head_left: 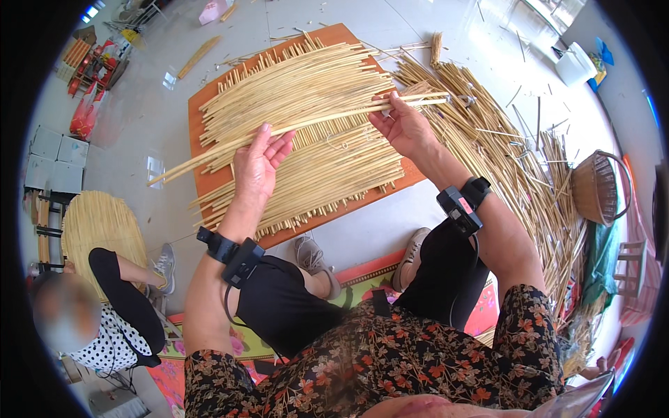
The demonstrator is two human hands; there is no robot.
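Note:
Two or so long pale straw stalks (333,115) lie slantwise across both my hands, lower at the left and higher at the right. My left hand (259,164) is closed on them, palm turned up, with the thumb on top and the other fingers curled. Toward their right end, my right hand (404,129) pinches the stalks between thumb and fingers. Below them, a flat mat of straw stalks (286,82) covers most of an orange-brown board (199,115). Crosswise stalks show through a gap in the mat's middle. Thin pale thread (340,144) loops over the mat.
A large heap of loose stalks (498,139) spreads at the right, beside a wicker basket (596,187) and a white bucket (575,65). At the left, another person (115,341) sits by a rounded straw mat (101,226). Grey boxes (56,159) stand behind.

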